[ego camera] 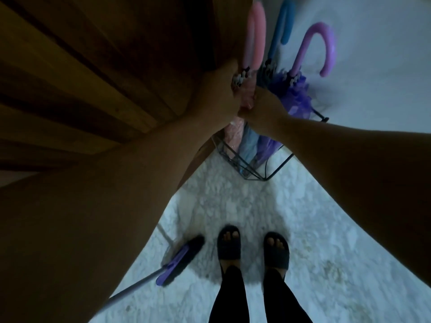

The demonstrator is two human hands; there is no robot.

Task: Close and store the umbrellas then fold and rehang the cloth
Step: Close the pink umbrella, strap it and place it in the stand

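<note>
Both forearms fill the foreground, reaching down to a wire stand (235,159) on the pale floor (233,206). Left hand (217,96) and right hand (263,106) wrap around the closed pink umbrella (255,33), gripping it just below its rib tips. It stands in the stand beside a blue umbrella (285,22) and a purple umbrella (310,43). A mop head (179,259) lies near two slippered feet (229,243).

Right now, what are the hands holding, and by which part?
Both hold the closed pink crook-handled umbrella standing in the wire stand: left hand around the canopy near the rib tips, right hand on the folded canopy just below.
</note>
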